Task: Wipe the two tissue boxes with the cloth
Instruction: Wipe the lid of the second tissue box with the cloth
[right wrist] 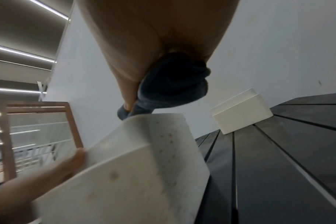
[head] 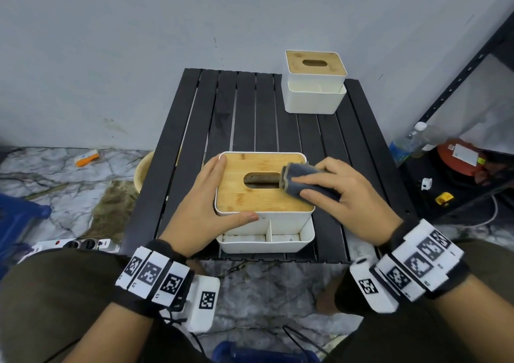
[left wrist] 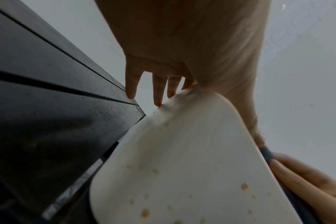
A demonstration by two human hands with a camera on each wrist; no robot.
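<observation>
I have the near tissue box [head: 264, 196] at the front edge of the black slatted surface [head: 244, 129], and my left hand [head: 205, 209] braces it, fingers spread along the left wall and thumb lying across the front. My right hand [head: 347, 196] presses the folded grey cloth [head: 303, 182] onto the right side of the bamboo lid, fingers curled over the wad in a firm grip. To do this stroke well, I judge I should keep the left hand steady so the box does not slide, and draw the cloth flat across the lid in overlapping passes, going round the oval slot without snagging its edge. The wrist views show yellowish spots on the white walls, so those will need firmer rubbing. The second tissue box [head: 314, 84] waits at the far right corner, well apart.
</observation>
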